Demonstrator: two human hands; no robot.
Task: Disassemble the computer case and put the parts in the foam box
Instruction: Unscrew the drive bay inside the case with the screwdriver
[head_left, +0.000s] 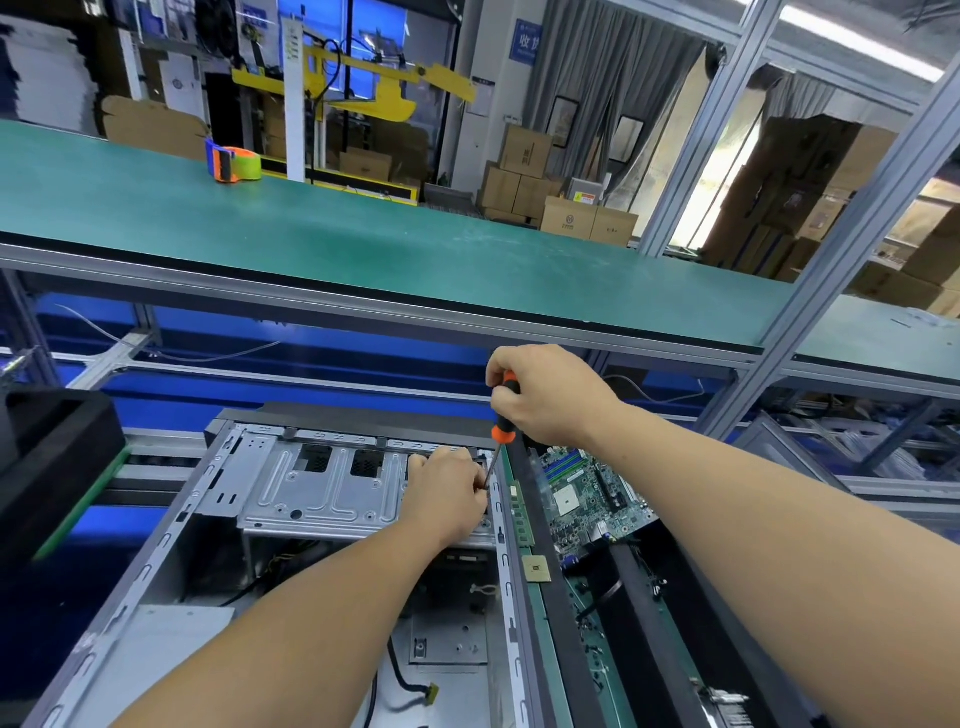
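Screwdriver (503, 410) handle is gripped by right hand (545, 395) fingers, tip down at computer case (311, 488) edge. Shaft is pinched low by left hand (449, 493) fingers.

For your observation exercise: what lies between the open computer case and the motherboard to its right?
In the head view, a green memory stick and a small square processor chip lie between the computer case and the motherboard.

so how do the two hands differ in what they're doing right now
The right hand is raised and grips the orange and black screwdriver by its handle; the left hand sits lower, on the silver metal drive cage, fingers curled at the screwdriver's tip. Both work at the same corner of the open grey computer case.
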